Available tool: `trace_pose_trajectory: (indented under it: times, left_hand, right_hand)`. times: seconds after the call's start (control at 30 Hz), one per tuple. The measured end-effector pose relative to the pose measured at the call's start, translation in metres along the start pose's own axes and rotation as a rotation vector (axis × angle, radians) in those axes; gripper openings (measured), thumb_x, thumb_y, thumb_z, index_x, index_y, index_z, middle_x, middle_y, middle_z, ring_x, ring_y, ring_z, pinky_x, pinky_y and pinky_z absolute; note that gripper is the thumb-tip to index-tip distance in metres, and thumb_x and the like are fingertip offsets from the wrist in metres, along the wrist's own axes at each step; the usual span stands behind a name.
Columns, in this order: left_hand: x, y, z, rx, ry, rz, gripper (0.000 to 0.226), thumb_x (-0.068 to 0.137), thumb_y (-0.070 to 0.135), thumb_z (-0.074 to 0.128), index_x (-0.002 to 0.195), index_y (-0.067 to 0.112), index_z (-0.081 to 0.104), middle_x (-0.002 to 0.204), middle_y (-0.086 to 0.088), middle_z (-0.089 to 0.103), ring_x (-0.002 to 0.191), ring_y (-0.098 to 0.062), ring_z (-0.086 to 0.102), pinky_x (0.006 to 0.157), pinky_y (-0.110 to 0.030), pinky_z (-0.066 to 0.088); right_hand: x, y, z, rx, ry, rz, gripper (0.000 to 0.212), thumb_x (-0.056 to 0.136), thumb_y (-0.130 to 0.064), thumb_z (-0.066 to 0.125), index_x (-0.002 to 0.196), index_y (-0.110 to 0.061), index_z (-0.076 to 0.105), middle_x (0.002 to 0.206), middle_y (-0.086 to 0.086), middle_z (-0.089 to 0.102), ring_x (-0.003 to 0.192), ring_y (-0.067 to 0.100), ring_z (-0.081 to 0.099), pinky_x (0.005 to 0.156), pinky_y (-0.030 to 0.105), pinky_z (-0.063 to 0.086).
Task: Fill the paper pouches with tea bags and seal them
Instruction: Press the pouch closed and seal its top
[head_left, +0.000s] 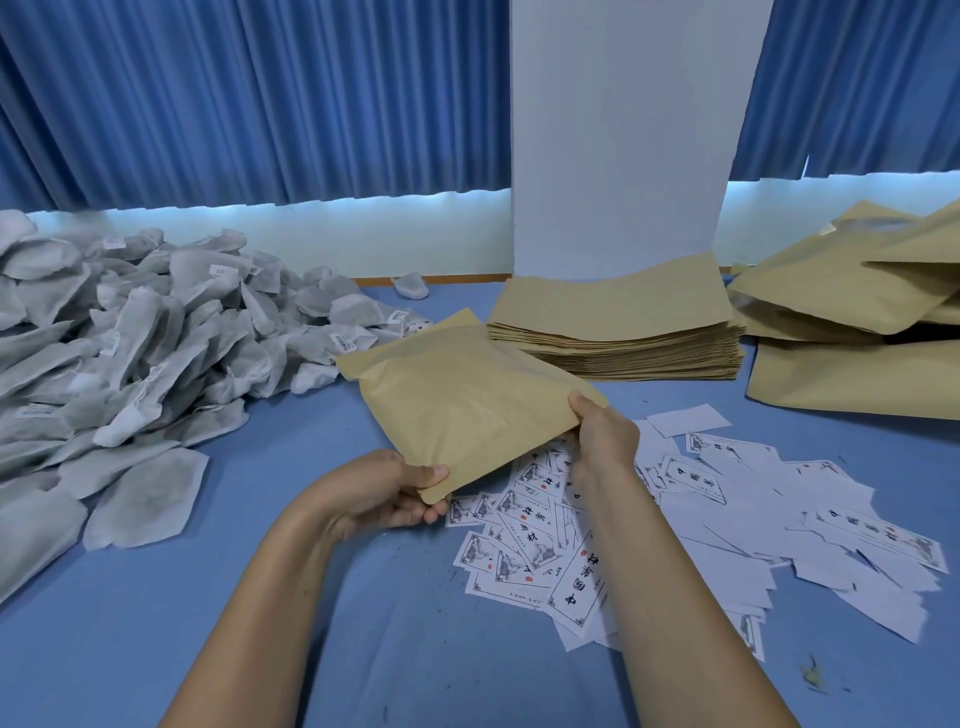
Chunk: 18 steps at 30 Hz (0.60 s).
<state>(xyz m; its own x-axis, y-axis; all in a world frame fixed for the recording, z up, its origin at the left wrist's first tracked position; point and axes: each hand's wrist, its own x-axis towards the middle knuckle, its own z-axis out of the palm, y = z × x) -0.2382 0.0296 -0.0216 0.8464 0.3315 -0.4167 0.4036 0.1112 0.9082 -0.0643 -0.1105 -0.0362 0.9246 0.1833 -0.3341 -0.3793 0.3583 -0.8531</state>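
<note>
Above the blue desk (156, 649), my left hand (387, 493) and right hand (605, 436) pinch the light, floppy tan paper pouch (457, 400) by its near corners.

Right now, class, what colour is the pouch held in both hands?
Plain tan kraft-paper brown, unprinted, best seen in the head view: the pouch.
</note>
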Motion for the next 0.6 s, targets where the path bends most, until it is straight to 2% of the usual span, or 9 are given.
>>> trace_pose_trajectory:
  times: [0.07,0.1,0.17,0.2,0.27,0.33,0.4,0.5,0.6]
  left_hand:
    - [-0.001,0.000,-0.003,0.004,-0.017,-0.017,0.023,0.093,0.015,0.058,0.074,0.003,0.064,0.064,-0.010,0.066,0.050,-0.011,0.060,0.048,-0.014,0.049]
    - [-0.003,0.000,-0.005,0.010,-0.037,-0.034,0.022,0.093,0.015,0.058,0.076,0.002,0.065,0.066,-0.011,0.067,0.052,-0.012,0.063,0.049,-0.015,0.051]
    - [-0.005,0.001,-0.008,-0.038,-0.084,-0.048,0.022,0.094,0.016,0.056,0.090,-0.003,0.066,0.081,-0.016,0.072,0.067,-0.018,0.070,0.055,-0.018,0.055]
    - [-0.003,0.000,-0.009,-0.148,-0.076,-0.026,0.024,0.095,0.016,0.054,0.100,-0.005,0.064,0.091,-0.019,0.072,0.075,-0.023,0.072,0.059,-0.022,0.057]
    - [0.001,0.002,-0.013,-0.441,0.027,0.071,0.028,0.096,0.012,0.052,0.115,-0.007,0.057,0.097,-0.018,0.072,0.077,-0.025,0.072,0.059,-0.027,0.059]
    - [0.006,0.004,-0.016,-0.557,0.165,0.197,0.029,0.096,0.006,0.050,0.122,-0.004,0.051,0.085,-0.009,0.073,0.067,-0.015,0.070,0.054,-0.021,0.056]
    - [0.008,0.005,-0.016,-0.521,0.222,0.297,0.032,0.095,0.002,0.049,0.127,-0.002,0.050,0.088,-0.006,0.071,0.070,-0.013,0.069,0.057,-0.019,0.055]
    - [0.011,0.011,-0.008,-0.430,0.252,0.395,0.034,0.095,0.001,0.049,0.129,0.003,0.051,0.100,-0.004,0.072,0.082,-0.012,0.070,0.063,-0.020,0.055]
    - [0.015,0.026,0.015,-0.377,0.243,0.470,0.035,0.096,0.001,0.049,0.130,0.008,0.051,0.109,-0.002,0.070,0.090,-0.012,0.069,0.068,-0.019,0.055]
  right_hand:
    - [0.000,0.000,-0.001,-0.010,0.013,-0.025,0.015,0.086,-0.007,0.067,0.077,0.002,0.059,0.076,0.005,0.058,0.065,0.018,0.052,0.064,0.031,0.046]
    - [0.000,0.000,-0.001,-0.031,0.017,-0.041,0.020,0.087,-0.008,0.066,0.086,0.011,0.059,0.078,0.004,0.057,0.065,0.019,0.049,0.063,0.030,0.043]
    - [0.002,-0.002,-0.002,-0.095,-0.002,-0.091,0.035,0.087,-0.008,0.065,0.102,0.021,0.053,0.081,0.005,0.050,0.069,0.020,0.041,0.059,0.027,0.033]
    - [0.002,-0.003,-0.003,-0.135,-0.021,-0.120,0.035,0.088,-0.007,0.064,0.101,0.023,0.052,0.082,0.006,0.048,0.069,0.021,0.039,0.056,0.025,0.031]
    - [-0.007,-0.006,-0.001,-0.219,-0.072,-0.163,0.025,0.090,-0.005,0.060,0.089,0.019,0.056,0.078,0.011,0.050,0.061,0.020,0.042,0.045,0.017,0.034]
    - [-0.022,-0.009,0.003,-0.296,-0.156,-0.210,0.015,0.092,-0.005,0.057,0.092,0.010,0.060,0.072,0.012,0.057,0.048,0.016,0.050,0.037,0.012,0.037]
    - [-0.036,-0.010,0.007,-0.310,-0.263,-0.225,0.012,0.092,-0.004,0.056,0.102,0.003,0.057,0.078,0.016,0.064,0.039,0.010,0.057,0.036,0.017,0.042]
    - [-0.044,-0.022,0.005,-0.293,-0.305,-0.222,0.019,0.094,0.000,0.050,0.113,0.003,0.050,0.087,0.022,0.067,0.042,0.017,0.063,0.039,0.024,0.048]
    - [-0.041,-0.041,-0.013,-0.323,-0.230,-0.306,0.019,0.094,0.001,0.048,0.113,-0.001,0.048,0.066,0.014,0.068,0.041,0.019,0.062,0.041,0.026,0.048]
